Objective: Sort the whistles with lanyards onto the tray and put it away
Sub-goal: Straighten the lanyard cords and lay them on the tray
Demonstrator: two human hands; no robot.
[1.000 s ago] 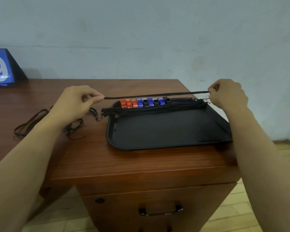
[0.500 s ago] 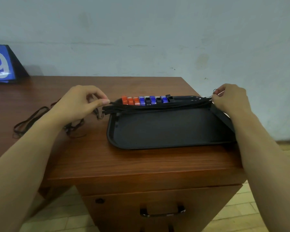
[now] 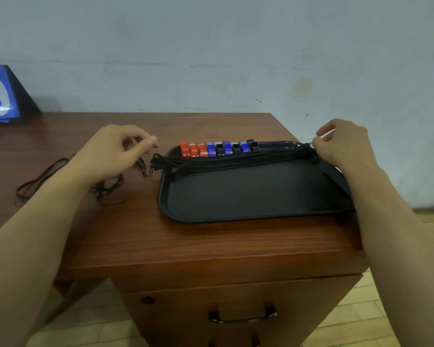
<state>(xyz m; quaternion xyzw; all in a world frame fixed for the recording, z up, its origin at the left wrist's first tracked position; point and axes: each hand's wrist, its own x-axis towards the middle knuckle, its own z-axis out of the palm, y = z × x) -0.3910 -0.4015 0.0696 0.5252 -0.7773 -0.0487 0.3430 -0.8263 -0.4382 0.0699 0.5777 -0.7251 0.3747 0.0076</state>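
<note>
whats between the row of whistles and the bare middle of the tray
In the head view, a bundle of black lanyards lies stretched across the tray, just in front of the whistles.

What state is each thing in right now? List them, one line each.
tray: flat on the desk, near half bare.
whistles: lined up in a row along the tray's far edge.
lanyard bundle: laid stretched across the tray before the whistles.
loose lanyards: tangled on the desk, off the tray.
left hand: above the desk, thumb and forefinger together, holding nothing visible.
right hand: at the bundle's right end, fingers loosely curled.
drawer: closed.
</note>
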